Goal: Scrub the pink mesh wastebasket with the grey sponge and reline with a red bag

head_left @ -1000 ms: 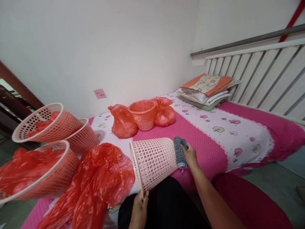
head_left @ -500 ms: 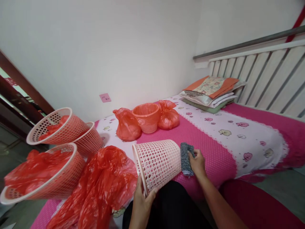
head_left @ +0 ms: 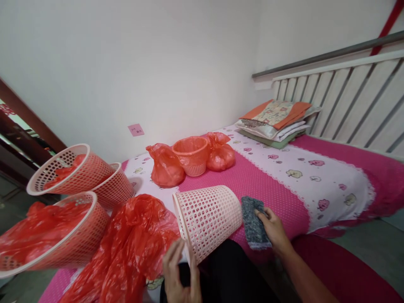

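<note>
Your left hand [head_left: 172, 275], fingers apart, is at the wide end of a pink basket [head_left: 211, 219] lying sideways by your knee [head_left: 229, 261]; your right hand's [head_left: 274, 230] fingers clamp a grey cloth [head_left: 254, 223] near its base.

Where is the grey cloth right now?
In the head view, the grey cloth is right of centre, held in the right hand, beside the base of the pink basket by the left hand.

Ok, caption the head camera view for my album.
Left hand at the rim of a sideways, pale pink, perforated plastic basket; right hand holding a rectangular grey cloth.
</note>
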Motion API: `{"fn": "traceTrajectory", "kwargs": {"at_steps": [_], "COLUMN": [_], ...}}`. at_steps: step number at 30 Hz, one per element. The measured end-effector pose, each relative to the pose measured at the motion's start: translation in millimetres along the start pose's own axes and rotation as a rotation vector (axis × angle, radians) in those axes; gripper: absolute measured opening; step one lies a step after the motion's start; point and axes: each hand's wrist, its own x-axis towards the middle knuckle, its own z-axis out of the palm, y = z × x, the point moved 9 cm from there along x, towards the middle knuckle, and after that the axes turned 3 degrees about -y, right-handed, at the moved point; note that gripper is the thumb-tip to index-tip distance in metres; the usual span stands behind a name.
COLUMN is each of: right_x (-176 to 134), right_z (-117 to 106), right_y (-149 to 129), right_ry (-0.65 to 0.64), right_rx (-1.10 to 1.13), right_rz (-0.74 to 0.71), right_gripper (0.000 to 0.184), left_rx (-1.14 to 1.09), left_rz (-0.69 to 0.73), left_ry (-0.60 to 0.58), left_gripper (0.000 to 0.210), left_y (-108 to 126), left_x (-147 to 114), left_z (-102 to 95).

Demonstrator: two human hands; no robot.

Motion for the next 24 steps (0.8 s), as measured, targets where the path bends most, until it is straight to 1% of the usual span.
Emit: {"fn": "traceTrajectory", "kwargs": {"at_steps": [1, 2, 3, 4, 5, 6, 7, 8, 9, 11, 12, 14, 16, 18, 19, 21, 23, 24], "right_x": [-8.3, -18.0, -29.1, -41.6, -55.2, -69.4, -83.2, -95.3, -105.0, -118.9, -124.1, -133.8, -144.5, -155.6, -161.1, -170.6, -175.3, -175.3], "right_z": [-1.9, -1.8, 0.1, 5.3, 12.8, 22.5, 31.4, 36.8, 38.0, 36.6, 36.0, 37.7, 39.5, 38.0, 37.2, 36.2, 37.4, 39.5], "right_y": [-6.5, -15.2, -24.5, -33.4, -40.7, -46.3, -49.6, -51.7, -52.6, -48.8, -46.1, -43.6, -47.5, -54.8, -58.8, -66.0, -70.3, -71.0], "right_ry": [-0.019, -0.045, -0.075, -0.124, -0.184, -0.257, -0.313, -0.328, -0.300, -0.233, -0.222, -0.267, -0.336, -0.360, -0.362, -0.349, -0.342, -0.355], "right_rx": [0.019, 0.027, 0.018, -0.004, -0.033, -0.072, -0.122, -0.164, -0.186, -0.185, -0.169, -0.141, -0.140, -0.183, -0.219, -0.288, -0.331, -0.342], "right_rz": [0.000, -0.017, -0.038, -0.060, -0.080, -0.102, -0.126, -0.158, -0.189, -0.218, -0.226, -0.260, -0.335, -0.432, -0.487, -0.589, -0.642, -0.640], "right_gripper": [0.040, 0.039, 0.038, 0.037, 0.035, 0.032, 0.029, 0.027, 0.027, 0.030, 0.031, 0.031, 0.031, 0.031, 0.027, 0.016, 0.010, 0.014], "left_rx": [-0.043, -0.090, -0.139, -0.207, -0.312, -0.435, -0.559, -0.666, -0.742, -0.800, -0.798, -0.773, -0.732, -0.680, -0.653, -0.606, -0.569, -0.547], "left_rz": [-0.024, -0.072, -0.137, -0.208, -0.285, -0.374, -0.454, -0.518, -0.563, -0.610, -0.626, -0.649, -0.631, -0.592, -0.579, -0.560, -0.531, -0.507], "left_ry": [-0.069, -0.163, -0.270, -0.379, -0.489, -0.585, -0.656, -0.701, -0.715, -0.668, -0.620, -0.520, -0.445, -0.398, -0.383, -0.364, -0.369, -0.377], "left_gripper": [0.029, 0.027, 0.031, 0.047, 0.069, 0.085, 0.092, 0.092, 0.087, 0.076, 0.074, 0.073, 0.072, 0.071, 0.070, 0.069, 0.068, 0.067], "left_y": [-0.3, -3.0, -7.0, -11.2, -14.3, -16.8, -17.8, -17.8, -18.2, -22.1, -25.4, -31.5, -32.2, -28.5, -26.3, -22.1, -18.0, -16.1], "left_x": [-10.6, -22.1, -34.8, -48.1, -61.7, -74.7, -85.7, -93.5, -97.6, -96.8, -93.7, -85.6, -75.8, -66.7, -63.5, -60.0, -59.4, -59.5], "left_z": [7.9, 21.0, 37.8, 56.6, 76.6, 95.5, 111.4, 123.3, 130.8, 133.4, 130.0, 118.8, 106.5, 97.1, 94.2, 91.8, 92.8, 93.3]}}
